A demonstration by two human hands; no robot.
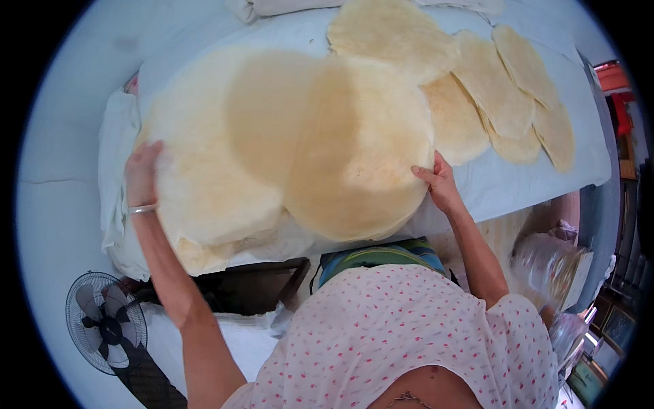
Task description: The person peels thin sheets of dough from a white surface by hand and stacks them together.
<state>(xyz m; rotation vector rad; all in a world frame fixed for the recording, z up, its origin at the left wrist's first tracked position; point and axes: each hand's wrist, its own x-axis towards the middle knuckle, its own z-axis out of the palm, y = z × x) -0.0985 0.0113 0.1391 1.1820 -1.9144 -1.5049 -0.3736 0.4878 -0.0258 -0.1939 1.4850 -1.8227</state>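
While each hand's grip pinches an edge, two large sheets (286, 150) overlap.

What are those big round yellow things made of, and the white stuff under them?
The round sheets look like thin dough or flatbread: pale yellow, matte, darker where they overlap, so likely translucent. The white cover underneath looks like soft cloth, since it wrinkles at the edges.

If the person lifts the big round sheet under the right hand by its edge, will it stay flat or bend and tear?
The large round sheet looks very thin; the one beneath shows through as a darker overlap, so it probably sags when lifted by one edge. Being so wide, it likely needs both the left hand and right hand. It seems light and may tear or crack easily.
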